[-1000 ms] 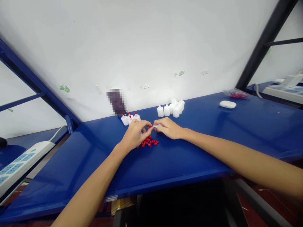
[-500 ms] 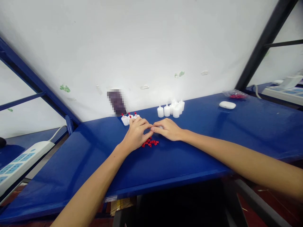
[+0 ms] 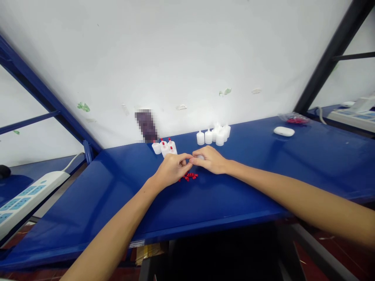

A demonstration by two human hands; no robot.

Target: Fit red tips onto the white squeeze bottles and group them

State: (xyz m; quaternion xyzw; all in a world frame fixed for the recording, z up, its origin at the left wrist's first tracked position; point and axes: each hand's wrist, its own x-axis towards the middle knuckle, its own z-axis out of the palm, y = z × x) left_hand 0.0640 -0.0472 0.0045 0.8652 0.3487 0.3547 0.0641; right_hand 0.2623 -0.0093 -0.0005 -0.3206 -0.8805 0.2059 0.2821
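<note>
My right hand (image 3: 210, 159) is closed around a small white bottle (image 3: 200, 157), of which only a bit shows between thumb and fingers. Thumb and forefinger of my left hand (image 3: 173, 167) pinch together, touching the right fingertips; whatever they hold is hidden. Loose red caps (image 3: 191, 176) lie on the blue table just under and beside the left hand. Behind that hand, several white bottles with red tips (image 3: 165, 148) stand in a cluster. Farther right, beyond the right hand, a group of uncapped white bottles (image 3: 219, 138) stands upright.
The blue table (image 3: 222, 203) meets a white wall at the back. A dark pixelated phone-like object (image 3: 147, 125) leans there. At the right are a white rounded case (image 3: 284, 131) and a clear bag of red pieces (image 3: 295, 118). A power strip (image 3: 32, 199) lies at left.
My left fingers have curled in and drawn slightly down, uncovering more of the red-tipped bottles. My right hand keeps its grip on the bottle. The whole view has shifted slightly.
</note>
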